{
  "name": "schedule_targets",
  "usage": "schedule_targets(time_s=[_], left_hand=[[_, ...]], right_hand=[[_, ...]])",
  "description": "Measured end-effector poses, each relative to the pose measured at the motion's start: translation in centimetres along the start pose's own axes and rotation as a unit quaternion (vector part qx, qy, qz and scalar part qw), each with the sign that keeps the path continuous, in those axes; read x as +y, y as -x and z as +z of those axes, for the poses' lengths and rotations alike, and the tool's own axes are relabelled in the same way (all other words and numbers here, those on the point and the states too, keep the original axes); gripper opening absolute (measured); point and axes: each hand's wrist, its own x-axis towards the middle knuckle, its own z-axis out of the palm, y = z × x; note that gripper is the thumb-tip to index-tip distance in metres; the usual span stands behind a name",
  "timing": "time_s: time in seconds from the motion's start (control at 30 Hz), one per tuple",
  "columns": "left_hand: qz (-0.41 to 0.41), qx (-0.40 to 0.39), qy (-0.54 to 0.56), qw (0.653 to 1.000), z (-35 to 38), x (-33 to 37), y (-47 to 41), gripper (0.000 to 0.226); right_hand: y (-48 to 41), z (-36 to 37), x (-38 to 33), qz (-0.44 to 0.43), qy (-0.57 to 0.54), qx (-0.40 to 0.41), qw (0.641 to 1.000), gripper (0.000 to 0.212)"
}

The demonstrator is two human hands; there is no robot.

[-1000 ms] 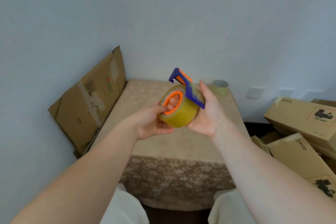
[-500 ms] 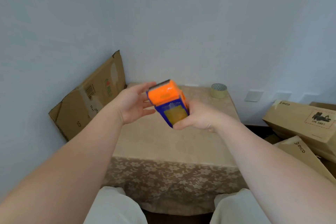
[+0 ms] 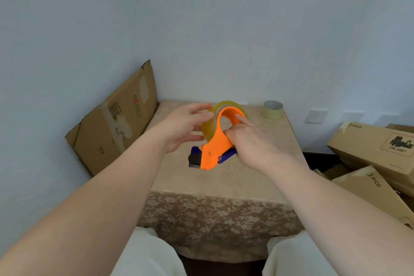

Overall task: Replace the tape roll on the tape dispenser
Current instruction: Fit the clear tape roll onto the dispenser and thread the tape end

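Both hands hold the tape dispenser (image 3: 212,152) above the counter (image 3: 224,181). The left hand (image 3: 181,127) curls round the tape roll (image 3: 208,126), hiding its left side; the right hand (image 3: 248,143) grips the dispenser, covering most of its blue part. Whether the roll sits on its hub cannot be told. A spare roll (image 3: 273,110) stands at the counter's back corner

Floral-clothed table (image 3: 224,181), spare tape roll (image 3: 273,109), seemingly near-empty
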Motion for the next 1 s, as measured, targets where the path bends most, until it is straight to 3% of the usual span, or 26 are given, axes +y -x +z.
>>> schedule_targets(time_s=[0.13,0.3,0.6,0.87,1.0], left_hand=[[0.007,0.004,-0.023,1.000,0.3,0.1,0.1,0.051],[0.025,0.019,-0.061,0.998,0.8,0.1,0.4,0.053],[0.125,0.077,-0.147,0.978,2.5,-0.3,0.6,0.052],[0.119,0.046,-0.210,0.969,2.3,0.4,0.4,0.061],[0.125,0.047,-0.214,0.968,1.9,0.6,0.1,0.055]], right_hand=[[0.4,-0.1,-0.4,-0.039,0.051,0.036,0.997,0.026],[0.4,0.4,-0.2,-0.029,0.037,0.014,0.999,0.032],[0.6,0.9,0.2,-0.016,0.002,0.041,0.999,0.027],[0.8,0.4,0.9,-0.037,0.045,0.055,0.997,0.034],[0.7,0.4,1.1,-0.054,0.061,0.066,0.995,0.028]])
